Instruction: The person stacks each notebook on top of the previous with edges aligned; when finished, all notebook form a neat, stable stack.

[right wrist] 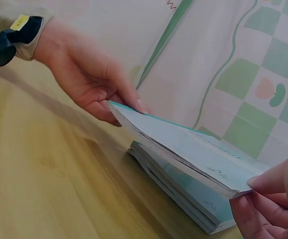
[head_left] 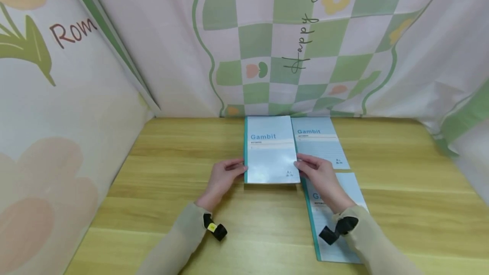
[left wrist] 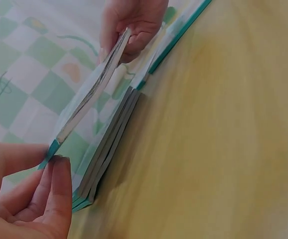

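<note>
A light blue "Gambit" notebook with a teal spine is held level by both hands. My left hand pinches its spine edge, and my right hand pinches the opposite edge, thumbs on top. Both wrist views show it raised above a small stack of similar notebooks, with a gap between. In the left wrist view, the left hand has thumb and fingers closed on the teal spine; the right wrist view shows the right hand gripping a corner.
To the right lie another Gambit notebook at the back and one nearer the front, partly under my right forearm. A patterned curtain hangs behind the wooden table, and a printed cloth stands at the left.
</note>
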### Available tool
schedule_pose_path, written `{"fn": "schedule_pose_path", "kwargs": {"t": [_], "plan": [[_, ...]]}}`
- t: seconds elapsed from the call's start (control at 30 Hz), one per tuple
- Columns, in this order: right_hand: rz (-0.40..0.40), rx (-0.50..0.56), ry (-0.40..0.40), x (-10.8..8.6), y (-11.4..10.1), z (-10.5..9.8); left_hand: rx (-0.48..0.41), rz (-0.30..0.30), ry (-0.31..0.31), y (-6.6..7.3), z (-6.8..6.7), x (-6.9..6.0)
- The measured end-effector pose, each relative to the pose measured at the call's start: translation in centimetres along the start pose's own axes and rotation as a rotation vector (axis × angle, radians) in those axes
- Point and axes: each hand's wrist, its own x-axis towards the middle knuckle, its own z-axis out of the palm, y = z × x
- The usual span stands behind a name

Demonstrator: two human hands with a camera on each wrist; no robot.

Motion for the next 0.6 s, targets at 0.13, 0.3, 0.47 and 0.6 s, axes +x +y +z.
{"fn": "schedule_pose_path", "kwargs": {"t": [0.13,0.3,0.47,0.6], "plan": [[0.001,-0.008,0.024,0.6,-0.2,0.2,0.036,0.004,0.025,0.3,-0.1,0.7],[0.048,-0.028,0.044,1.7,-0.5,0.4,0.093,0.003,0.063,0.7,-0.1,1.7],[0.076,-0.045,0.058,2.9,-0.6,0.6,0.141,-0.004,0.094,1.3,0.0,2.7],[0.082,-0.061,0.038,3.6,-0.7,0.7,0.158,0.0,0.105,1.5,0.1,3.6]]}}
